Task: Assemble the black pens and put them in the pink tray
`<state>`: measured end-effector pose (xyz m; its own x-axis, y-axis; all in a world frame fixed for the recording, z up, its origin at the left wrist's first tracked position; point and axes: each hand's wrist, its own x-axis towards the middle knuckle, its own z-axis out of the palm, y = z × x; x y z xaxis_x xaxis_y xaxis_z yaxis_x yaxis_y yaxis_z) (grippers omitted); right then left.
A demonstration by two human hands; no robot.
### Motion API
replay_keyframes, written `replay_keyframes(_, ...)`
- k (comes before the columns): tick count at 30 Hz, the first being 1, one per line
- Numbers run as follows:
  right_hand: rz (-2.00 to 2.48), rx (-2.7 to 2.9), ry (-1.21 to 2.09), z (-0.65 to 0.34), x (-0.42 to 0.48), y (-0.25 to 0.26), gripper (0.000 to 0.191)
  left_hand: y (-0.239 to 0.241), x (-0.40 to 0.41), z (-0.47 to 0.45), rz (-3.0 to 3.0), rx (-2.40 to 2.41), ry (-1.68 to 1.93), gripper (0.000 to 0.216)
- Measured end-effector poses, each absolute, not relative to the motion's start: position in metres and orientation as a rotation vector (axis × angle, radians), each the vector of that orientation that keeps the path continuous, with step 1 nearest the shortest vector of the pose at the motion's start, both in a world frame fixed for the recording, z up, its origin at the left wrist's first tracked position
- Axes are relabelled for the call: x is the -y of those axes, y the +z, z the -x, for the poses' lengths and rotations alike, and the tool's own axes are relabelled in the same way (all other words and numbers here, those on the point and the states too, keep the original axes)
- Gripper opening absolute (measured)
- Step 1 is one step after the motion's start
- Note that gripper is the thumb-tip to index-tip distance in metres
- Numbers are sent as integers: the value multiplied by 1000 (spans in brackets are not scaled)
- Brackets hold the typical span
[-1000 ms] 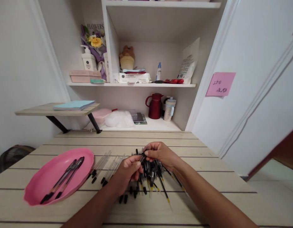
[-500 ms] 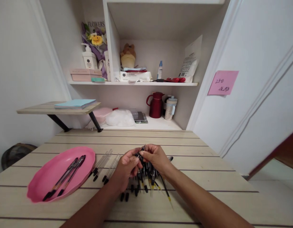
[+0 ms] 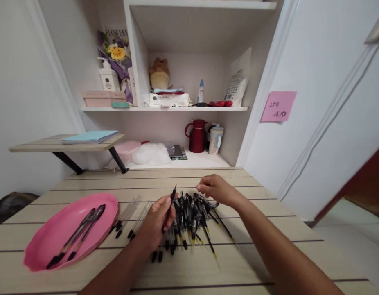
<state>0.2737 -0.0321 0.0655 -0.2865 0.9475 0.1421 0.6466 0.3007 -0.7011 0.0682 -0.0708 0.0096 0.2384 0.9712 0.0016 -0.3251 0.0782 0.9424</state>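
A heap of black pen parts and refills [image 3: 192,217] lies in the middle of the wooden table [image 3: 269,229]. My left hand [image 3: 157,223] is closed round one thin black pen piece [image 3: 171,200], which points up and away from me. My right hand [image 3: 215,190] hovers over the far right side of the heap with its fingertips pinched together; what they hold, if anything, is too small to make out. Several clear pen barrels with black tips [image 3: 131,217] lie left of the heap. A pink oval tray [image 3: 45,250] at the left holds a few assembled black pens [image 3: 77,235].
Behind the table a white shelf unit holds a red jug [image 3: 197,136], a white cup [image 3: 216,140], bottles, a plush toy and boxes. A low wooden side shelf [image 3: 39,144] with a blue folder stands at the left. A pink note [image 3: 278,106] sticks to the right wall.
My hands have drawn apart. The left hand lifted one black pen piece clear of the heap; the right hand moved right and away to the heap's far side. The camera shifted slightly.
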Motion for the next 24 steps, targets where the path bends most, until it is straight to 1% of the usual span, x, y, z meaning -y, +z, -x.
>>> replay_keyframes(2,1613,2212,523,-289,30,70,16,8,70,-67,-1037,-832,1164,37)
replay_keyframes(4,1834,2346,394,-298,29,69,7,7,70,-67,-1037,-848,1164,35)
replay_keyframes(7,2041,2425,320,-302,26,62,11,7,70,-68,-1036,-870,1162,31)
replay_keyframes(11,2084,2444,271,-304,18,52,15,8,70,-68,-1037,-876,1163,28)
replay_keyframes(17,2022,2489,176,-307,9,43,26,7,70,-68,-1036,-875,1147,31)
replay_keyframes(24,2007,2611,190,-302,4,26,29,4,68,-66,-1029,-870,1157,32)
